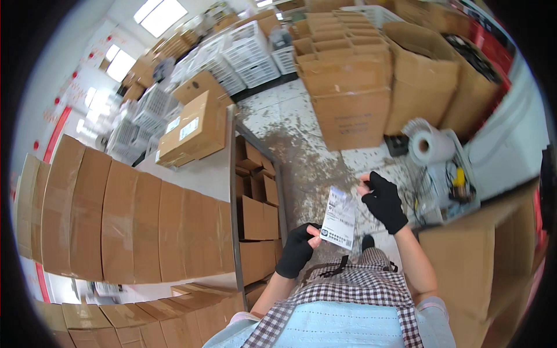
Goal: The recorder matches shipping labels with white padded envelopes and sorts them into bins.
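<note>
A white shipping label [338, 220] with black print hangs tilted in front of my body. My left hand [297, 250], in a black fingerless glove, pinches its lower left edge between thumb and fingers. Just beyond the label's upper right side is my right hand [383, 202], gloved the same way. Its bare fingertips are curled close together, and whatever may be between them is too small to make out. A gap shows between the right fingers and the label. A checked apron [354, 281] covers my front below the hands.
At left, a row of brown cartons [130, 217] and a labelled carton [194, 130] stand on a table [212, 168] with boxes beneath. Tall cartons [351, 110] stand ahead. On the right are a clear plastic roll [428, 148], a grey bin [461, 211] and a large carton [458, 267].
</note>
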The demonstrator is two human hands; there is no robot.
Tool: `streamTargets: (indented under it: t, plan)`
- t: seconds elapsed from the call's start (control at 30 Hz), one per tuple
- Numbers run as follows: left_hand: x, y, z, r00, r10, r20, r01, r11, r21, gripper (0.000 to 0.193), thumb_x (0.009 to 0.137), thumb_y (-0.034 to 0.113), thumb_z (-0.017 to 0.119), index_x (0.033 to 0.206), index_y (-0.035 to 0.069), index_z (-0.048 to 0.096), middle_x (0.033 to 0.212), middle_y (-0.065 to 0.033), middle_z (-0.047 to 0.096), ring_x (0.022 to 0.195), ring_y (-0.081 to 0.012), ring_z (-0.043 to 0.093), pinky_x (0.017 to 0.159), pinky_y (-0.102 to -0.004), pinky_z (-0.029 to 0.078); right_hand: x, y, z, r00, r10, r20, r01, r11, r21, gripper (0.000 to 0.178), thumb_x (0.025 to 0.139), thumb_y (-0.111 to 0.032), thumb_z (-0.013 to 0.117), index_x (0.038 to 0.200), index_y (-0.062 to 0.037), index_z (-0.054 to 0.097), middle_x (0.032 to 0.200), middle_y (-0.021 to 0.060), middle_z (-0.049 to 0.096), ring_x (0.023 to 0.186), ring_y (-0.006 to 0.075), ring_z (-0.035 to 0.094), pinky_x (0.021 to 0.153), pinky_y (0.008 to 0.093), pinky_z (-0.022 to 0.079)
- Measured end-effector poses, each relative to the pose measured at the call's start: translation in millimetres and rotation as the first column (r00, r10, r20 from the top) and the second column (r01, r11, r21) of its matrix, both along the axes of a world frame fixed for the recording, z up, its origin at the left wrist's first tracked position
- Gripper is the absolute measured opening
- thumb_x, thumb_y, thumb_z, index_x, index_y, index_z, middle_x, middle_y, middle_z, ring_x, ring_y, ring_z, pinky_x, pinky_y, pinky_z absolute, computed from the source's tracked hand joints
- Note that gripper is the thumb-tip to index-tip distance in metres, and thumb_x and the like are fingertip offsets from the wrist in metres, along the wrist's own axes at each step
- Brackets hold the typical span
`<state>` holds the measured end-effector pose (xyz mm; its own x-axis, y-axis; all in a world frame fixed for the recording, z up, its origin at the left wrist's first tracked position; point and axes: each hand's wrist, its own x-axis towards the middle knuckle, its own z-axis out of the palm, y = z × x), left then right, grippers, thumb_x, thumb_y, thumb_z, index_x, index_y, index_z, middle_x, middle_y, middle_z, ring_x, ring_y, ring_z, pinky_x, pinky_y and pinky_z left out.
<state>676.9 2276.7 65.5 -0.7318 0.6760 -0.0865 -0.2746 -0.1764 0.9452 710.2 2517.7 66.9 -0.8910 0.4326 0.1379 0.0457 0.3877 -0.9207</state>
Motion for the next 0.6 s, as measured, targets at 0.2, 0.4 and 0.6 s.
streamTargets:
  t: [0.2, 0.4, 0.6]
  plan:
    - [-101, 35, 39, 0.915, 0.39, -0.103, -0.403, 0.892, -0.204, 0.009, 0.083, 0.009, 0.056, 0.086, 0.001, 0.059, 0.081, -0.0042, 0.061, 0.078, -0.0109, 0.055, 0.071, -0.0243, 0.043, -131, -22, 51, 0.654, 0.729, -0.202, -0.757, 0.627, -0.186, 0.03, 0.076, -0.014, 0.063, 0.103, -0.0032, 0.056, 0.092, 0.0102, 0.063, 0.084, 0.0189, 0.061, 0.073, 0.0287, 0.047]
    - [-242, 57, 35, 0.754, 0.603, -0.26, -0.652, 0.737, -0.179, 0.011, 0.083, 0.009, 0.056, 0.085, 0.0, 0.061, 0.078, -0.0029, 0.06, 0.073, -0.0096, 0.055, 0.066, -0.0218, 0.043, -298, -31, 38, 0.669, 0.706, -0.234, -0.741, 0.66, -0.127, 0.019, 0.079, -0.012, 0.06, 0.096, -0.002, 0.06, 0.08, 0.0085, 0.064, 0.073, 0.0139, 0.063, 0.064, 0.0255, 0.048]
    - [-409, 53, 35, 0.702, 0.633, -0.326, -0.71, 0.66, -0.246, 0.01, 0.083, 0.008, 0.056, 0.088, -0.001, 0.06, 0.078, -0.0031, 0.06, 0.074, -0.0088, 0.055, 0.067, -0.0221, 0.043, -477, -40, 35, 0.674, 0.707, -0.213, -0.739, 0.652, -0.171, 0.015, 0.08, -0.01, 0.059, 0.09, 0.0001, 0.061, 0.075, 0.0067, 0.064, 0.071, 0.0097, 0.06, 0.063, 0.0231, 0.048]
